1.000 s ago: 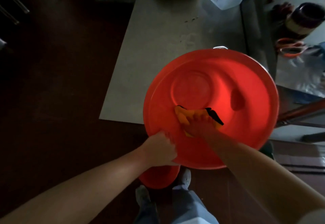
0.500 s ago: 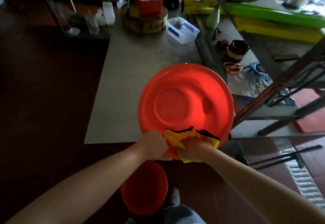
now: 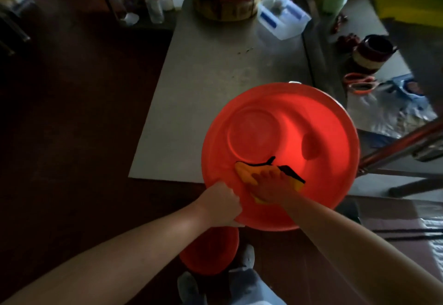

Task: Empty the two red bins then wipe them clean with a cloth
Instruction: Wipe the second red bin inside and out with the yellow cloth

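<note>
A large red bin (image 3: 318, 117) stands at the near edge of a grey table (image 3: 215, 69), its empty inside facing me. My left hand (image 3: 221, 205) grips its near rim. Inside the bin, my right hand (image 3: 269, 188) presses a yellow cloth with a black edge (image 3: 244, 171) flat against the near inner wall. A second, smaller red bin (image 3: 211, 252) sits on the floor below, partly hidden by my left arm and the big bin.
At the table's far end are a wooden block (image 3: 225, 5) and a clear plastic box (image 3: 282, 17). To the right lie orange scissors (image 3: 359, 84), a dark cup (image 3: 371, 53) and plastic wrap. A metal frame (image 3: 402, 146) slants at right. Dark floor lies to the left.
My right hand moved the cloth from the bin's near rim back up the inner wall. The camera view has dropped closer to the bin. My left hand keeps its grip on the rim.
</note>
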A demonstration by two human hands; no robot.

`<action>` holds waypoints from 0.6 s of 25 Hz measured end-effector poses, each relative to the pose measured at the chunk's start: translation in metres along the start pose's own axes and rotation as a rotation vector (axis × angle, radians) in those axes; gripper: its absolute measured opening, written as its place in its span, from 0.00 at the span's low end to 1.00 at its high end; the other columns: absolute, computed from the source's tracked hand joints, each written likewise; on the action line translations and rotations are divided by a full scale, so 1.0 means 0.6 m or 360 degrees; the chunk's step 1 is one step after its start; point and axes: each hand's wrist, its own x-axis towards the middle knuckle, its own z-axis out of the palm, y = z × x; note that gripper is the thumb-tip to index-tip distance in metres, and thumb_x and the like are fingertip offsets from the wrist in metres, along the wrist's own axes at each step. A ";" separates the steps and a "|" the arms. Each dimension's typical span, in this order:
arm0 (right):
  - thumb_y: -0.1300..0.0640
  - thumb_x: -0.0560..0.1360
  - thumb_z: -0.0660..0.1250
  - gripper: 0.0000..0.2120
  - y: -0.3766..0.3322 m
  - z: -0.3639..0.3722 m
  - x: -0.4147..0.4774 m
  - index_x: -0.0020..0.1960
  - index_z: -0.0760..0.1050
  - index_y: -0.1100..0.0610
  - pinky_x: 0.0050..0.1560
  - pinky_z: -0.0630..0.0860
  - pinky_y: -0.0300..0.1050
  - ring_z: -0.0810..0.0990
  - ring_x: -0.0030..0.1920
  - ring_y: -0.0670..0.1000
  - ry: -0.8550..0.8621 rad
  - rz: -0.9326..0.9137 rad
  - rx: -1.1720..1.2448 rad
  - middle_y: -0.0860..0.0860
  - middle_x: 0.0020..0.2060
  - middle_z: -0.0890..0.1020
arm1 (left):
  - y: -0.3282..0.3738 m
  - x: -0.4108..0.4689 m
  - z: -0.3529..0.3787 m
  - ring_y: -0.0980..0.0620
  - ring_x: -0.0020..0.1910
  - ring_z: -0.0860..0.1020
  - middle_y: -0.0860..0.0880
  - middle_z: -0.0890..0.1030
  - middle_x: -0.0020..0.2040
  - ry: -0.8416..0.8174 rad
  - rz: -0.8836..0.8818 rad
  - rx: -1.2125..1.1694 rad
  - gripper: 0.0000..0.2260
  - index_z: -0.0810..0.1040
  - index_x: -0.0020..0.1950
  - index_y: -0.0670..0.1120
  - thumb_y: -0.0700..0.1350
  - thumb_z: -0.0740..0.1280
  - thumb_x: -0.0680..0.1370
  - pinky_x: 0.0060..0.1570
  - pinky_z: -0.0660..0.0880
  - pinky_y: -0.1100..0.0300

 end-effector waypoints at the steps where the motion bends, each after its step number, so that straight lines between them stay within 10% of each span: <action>1: 0.35 0.78 0.55 0.27 -0.002 -0.008 0.012 0.74 0.64 0.42 0.71 0.64 0.62 0.69 0.71 0.61 0.0014 -0.0015 -0.0007 0.52 0.71 0.72 | 0.006 -0.002 0.000 0.52 0.29 0.79 0.54 0.80 0.29 -0.0027 -0.0002 -0.0040 0.26 0.83 0.34 0.52 0.72 0.62 0.72 0.37 0.74 0.63; 5: 0.41 0.74 0.57 0.20 -0.009 -0.016 0.045 0.62 0.68 0.47 0.51 0.79 0.57 0.81 0.46 0.61 0.0302 -0.0111 0.0003 0.51 0.47 0.81 | 0.017 0.008 -0.009 0.48 0.38 0.80 0.52 0.83 0.38 -0.0169 -0.0013 -0.0128 0.27 0.83 0.43 0.50 0.69 0.55 0.78 0.43 0.71 0.58; 8: 0.34 0.79 0.52 0.29 0.002 -0.009 0.052 0.76 0.64 0.43 0.71 0.64 0.60 0.70 0.71 0.59 0.0037 -0.0086 -0.0064 0.52 0.72 0.72 | 0.020 0.015 -0.016 0.48 0.38 0.81 0.51 0.83 0.38 -0.0254 0.0014 -0.0135 0.28 0.83 0.44 0.50 0.68 0.54 0.79 0.40 0.69 0.58; 12: 0.29 0.76 0.44 0.25 -0.006 -0.022 -0.006 0.71 0.58 0.31 0.68 0.68 0.59 0.76 0.66 0.59 0.0217 -0.0206 -0.0086 0.52 0.70 0.74 | 0.006 0.011 -0.021 0.47 0.35 0.81 0.50 0.83 0.36 -0.0325 -0.0043 -0.0150 0.28 0.83 0.41 0.48 0.69 0.57 0.77 0.38 0.69 0.58; 15: 0.31 0.77 0.46 0.34 -0.001 -0.020 -0.063 0.81 0.47 0.37 0.76 0.54 0.64 0.59 0.79 0.59 -0.0207 -0.0239 -0.0429 0.51 0.81 0.57 | -0.009 -0.003 -0.024 0.44 0.38 0.81 0.47 0.83 0.39 -0.0358 0.0014 -0.0167 0.29 0.82 0.42 0.46 0.69 0.57 0.78 0.39 0.69 0.56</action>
